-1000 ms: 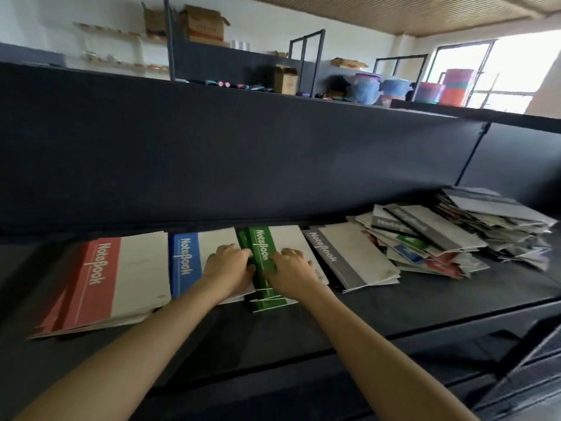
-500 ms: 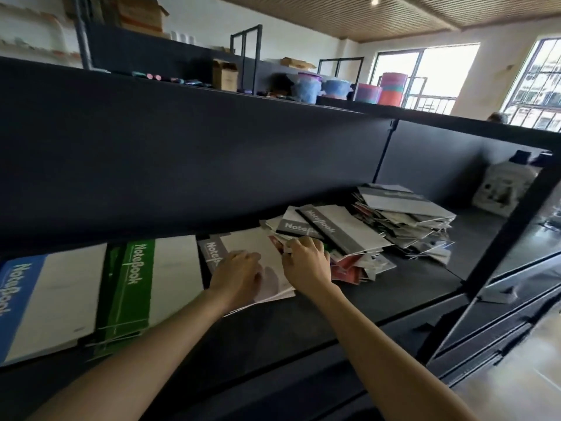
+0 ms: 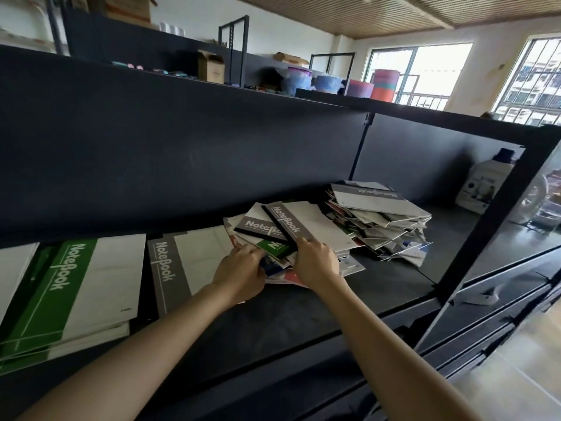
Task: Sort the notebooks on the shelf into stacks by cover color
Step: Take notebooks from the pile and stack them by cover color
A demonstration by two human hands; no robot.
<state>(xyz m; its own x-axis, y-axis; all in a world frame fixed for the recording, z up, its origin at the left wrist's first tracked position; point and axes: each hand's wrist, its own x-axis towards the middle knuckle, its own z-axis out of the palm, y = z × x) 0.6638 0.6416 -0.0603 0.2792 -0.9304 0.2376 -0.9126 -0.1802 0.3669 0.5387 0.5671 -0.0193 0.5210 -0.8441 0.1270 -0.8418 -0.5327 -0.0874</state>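
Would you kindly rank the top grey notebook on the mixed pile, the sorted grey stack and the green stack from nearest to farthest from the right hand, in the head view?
From the right hand:
1. top grey notebook: gripped at its near end by the fingers.
2. grey stack: to the left, past the left hand.
3. green stack: far left.

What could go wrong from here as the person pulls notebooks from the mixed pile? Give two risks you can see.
1. The right hand grips a grey notebook lying on a loose, overlapping mixed pile; lifting it may drag others toward the front of the shelf.
2. A green notebook sits just beneath, at the left hand; it could ride along onto the grey stack.
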